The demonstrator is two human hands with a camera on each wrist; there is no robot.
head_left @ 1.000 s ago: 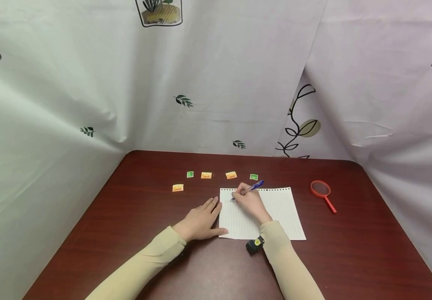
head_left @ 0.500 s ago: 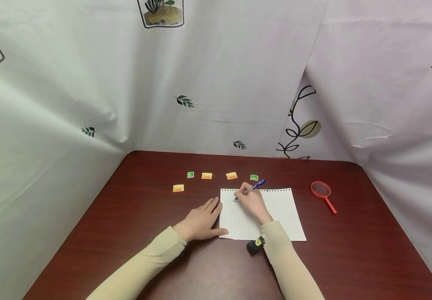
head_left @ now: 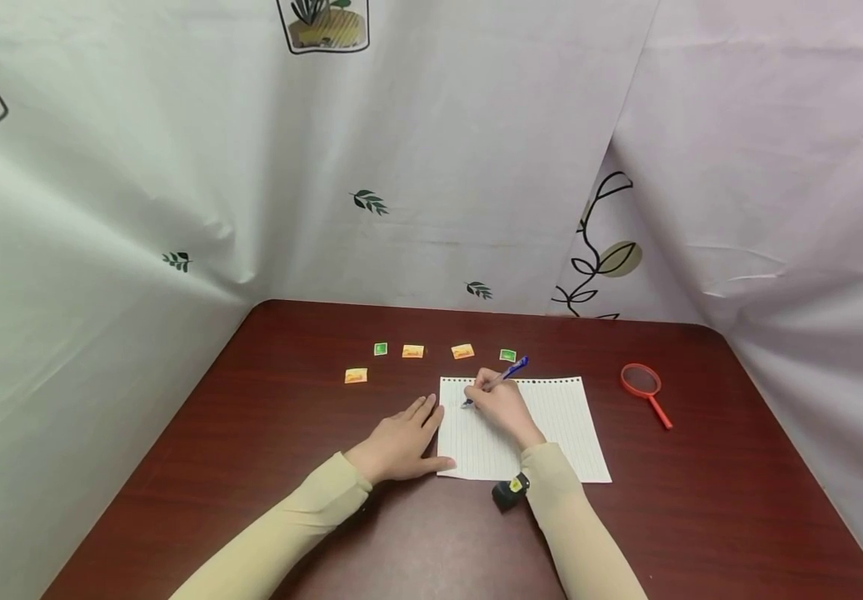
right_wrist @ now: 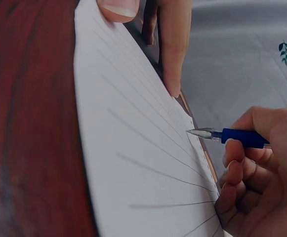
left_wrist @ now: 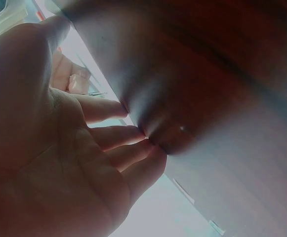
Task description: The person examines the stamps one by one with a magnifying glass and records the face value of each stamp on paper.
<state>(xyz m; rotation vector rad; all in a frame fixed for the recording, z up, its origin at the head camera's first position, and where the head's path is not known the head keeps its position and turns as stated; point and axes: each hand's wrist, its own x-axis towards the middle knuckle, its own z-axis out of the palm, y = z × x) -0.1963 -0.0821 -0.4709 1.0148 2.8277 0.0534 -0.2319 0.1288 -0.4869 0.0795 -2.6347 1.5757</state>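
A sheet of lined paper (head_left: pixel 566 425) with holes along its far edge lies on the dark red table. My right hand (head_left: pixel 505 410) grips a blue pen (head_left: pixel 514 367) over the upper left of the sheet. In the right wrist view the tip of the pen (right_wrist: pixel 202 133) is right at the paper (right_wrist: pixel 138 143), and the fingers of the right hand (right_wrist: pixel 266 168) curl round its blue grip. My left hand (head_left: pixel 397 442) lies flat with fingers spread at the sheet's left edge, its thumb on the lower left corner. The left wrist view shows the left palm (left_wrist: pixel 59 163) and straight fingers.
Behind the sheet lie several small stamp-like pieces, such as a green one (head_left: pixel 507 355) and an orange one (head_left: pixel 462 352). A red magnifying glass (head_left: pixel 641 380) rests to the right. A black wrist camera (head_left: pixel 510 492) sits at the right cuff. White cloth (head_left: pixel 431 167) hangs round the table.
The right hand and pen shift slightly right, then back left and a little nearer over the paper. The left hand stays still.
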